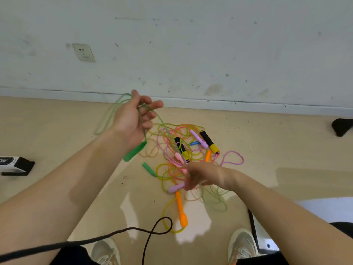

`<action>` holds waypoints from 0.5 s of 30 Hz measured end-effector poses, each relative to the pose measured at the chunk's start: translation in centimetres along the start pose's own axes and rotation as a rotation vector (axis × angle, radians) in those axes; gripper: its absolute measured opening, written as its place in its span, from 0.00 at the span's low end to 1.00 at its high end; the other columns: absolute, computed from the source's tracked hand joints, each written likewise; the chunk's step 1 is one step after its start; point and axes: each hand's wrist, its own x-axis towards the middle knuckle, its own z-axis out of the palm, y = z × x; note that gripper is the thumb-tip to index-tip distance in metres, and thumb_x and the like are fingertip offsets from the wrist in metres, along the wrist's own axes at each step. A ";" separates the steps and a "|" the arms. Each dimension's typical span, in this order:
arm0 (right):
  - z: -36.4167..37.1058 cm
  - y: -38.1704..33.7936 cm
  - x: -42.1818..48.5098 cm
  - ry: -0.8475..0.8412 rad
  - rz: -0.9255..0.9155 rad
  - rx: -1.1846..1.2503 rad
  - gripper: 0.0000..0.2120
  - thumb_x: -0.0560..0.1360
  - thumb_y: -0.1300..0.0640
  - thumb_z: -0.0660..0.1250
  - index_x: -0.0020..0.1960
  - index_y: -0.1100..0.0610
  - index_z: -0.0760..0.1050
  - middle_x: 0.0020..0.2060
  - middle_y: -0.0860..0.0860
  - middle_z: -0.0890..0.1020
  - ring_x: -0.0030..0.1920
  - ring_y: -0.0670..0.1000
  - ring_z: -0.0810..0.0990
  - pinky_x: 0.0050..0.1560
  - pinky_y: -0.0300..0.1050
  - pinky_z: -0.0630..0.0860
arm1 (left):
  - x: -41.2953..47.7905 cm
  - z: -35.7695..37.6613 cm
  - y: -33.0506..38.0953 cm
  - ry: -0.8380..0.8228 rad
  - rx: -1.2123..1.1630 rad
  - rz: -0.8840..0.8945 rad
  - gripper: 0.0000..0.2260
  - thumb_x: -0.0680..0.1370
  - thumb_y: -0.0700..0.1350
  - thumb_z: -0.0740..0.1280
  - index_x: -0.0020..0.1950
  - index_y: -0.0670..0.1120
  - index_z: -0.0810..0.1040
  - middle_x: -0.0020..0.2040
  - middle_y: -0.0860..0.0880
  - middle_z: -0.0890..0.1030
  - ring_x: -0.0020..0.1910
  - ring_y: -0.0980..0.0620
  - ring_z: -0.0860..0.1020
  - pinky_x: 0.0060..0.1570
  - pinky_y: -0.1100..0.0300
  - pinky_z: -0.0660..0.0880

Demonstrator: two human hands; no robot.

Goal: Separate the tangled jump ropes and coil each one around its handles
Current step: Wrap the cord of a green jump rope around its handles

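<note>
Because I want slack, left hand (pixel 131 119): half-curled round green rope (pixel 134 151), held high.
Right hand (pixel 202 176): blurred; grip unclear.

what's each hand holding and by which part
Left hand grips the translucent green jump rope by its cord loops, with its green plastic handle dangling. Right hand is blurred; cannot tell.

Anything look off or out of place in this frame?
Beyond the tangled jump ropes themselves, only a black cord stands out: it loops by the shoes, joined to no handle in view, unlike the green rope in the left hand.
</note>
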 end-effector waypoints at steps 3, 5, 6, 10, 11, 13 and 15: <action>-1.5 2.4 0.0 0.115 0.075 -0.273 0.13 0.81 0.53 0.61 0.46 0.60 0.79 0.44 0.52 0.82 0.41 0.48 0.80 0.35 0.36 0.69 | 0.7 -1.8 0.3 0.090 0.110 0.093 0.18 0.86 0.55 0.53 0.42 0.48 0.73 0.42 0.48 0.86 0.33 0.55 0.80 0.23 0.67 0.60; -2.3 2.9 -0.2 0.209 0.098 -0.223 0.12 0.82 0.60 0.57 0.44 0.60 0.76 0.43 0.55 0.80 0.36 0.50 0.82 0.31 0.37 0.70 | 0.9 -2.6 -0.5 0.108 0.342 0.119 0.18 0.86 0.52 0.54 0.43 0.47 0.77 0.46 0.48 0.87 0.41 0.53 0.84 0.26 0.65 0.63; -2.7 2.6 -0.2 0.264 0.055 -0.121 0.14 0.83 0.60 0.55 0.44 0.60 0.75 0.42 0.57 0.81 0.32 0.51 0.81 0.30 0.38 0.71 | 0.8 -2.7 -1.1 0.087 0.479 0.119 0.18 0.86 0.51 0.55 0.43 0.47 0.79 0.48 0.48 0.87 0.45 0.52 0.85 0.29 0.64 0.65; -3.0 -2.0 -1.8 0.318 -0.232 0.531 0.14 0.86 0.56 0.54 0.49 0.61 0.74 0.40 0.57 0.83 0.34 0.56 0.85 0.36 0.48 0.82 | -0.3 -2.3 -5.4 -0.183 0.824 0.016 0.18 0.85 0.51 0.55 0.48 0.46 0.82 0.53 0.47 0.86 0.54 0.50 0.84 0.38 0.60 0.71; -3.0 -3.3 -2.4 0.303 -0.307 0.650 0.14 0.86 0.56 0.53 0.50 0.61 0.74 0.40 0.58 0.84 0.37 0.57 0.86 0.38 0.50 0.84 | -0.8 -2.1 -6.5 -0.264 0.814 -0.046 0.18 0.85 0.52 0.55 0.49 0.47 0.82 0.52 0.47 0.86 0.53 0.49 0.84 0.41 0.59 0.73; -3.4 -5.3 -3.3 0.311 -0.433 0.829 0.14 0.86 0.56 0.52 0.51 0.61 0.73 0.42 0.60 0.84 0.39 0.58 0.86 0.37 0.50 0.84 | -1.7 -1.5 -8.1 -0.418 0.725 -0.197 0.20 0.85 0.54 0.53 0.53 0.46 0.81 0.52 0.46 0.86 0.52 0.48 0.83 0.43 0.60 0.74; -4.1 -6.4 -3.7 0.363 -0.500 0.961 0.15 0.86 0.55 0.51 0.51 0.61 0.73 0.43 0.60 0.84 0.41 0.59 0.87 0.36 0.49 0.83 | -2.4 -1.1 -8.9 -0.509 0.681 -0.267 0.22 0.85 0.56 0.51 0.53 0.45 0.81 0.51 0.45 0.86 0.50 0.49 0.83 0.44 0.62 0.75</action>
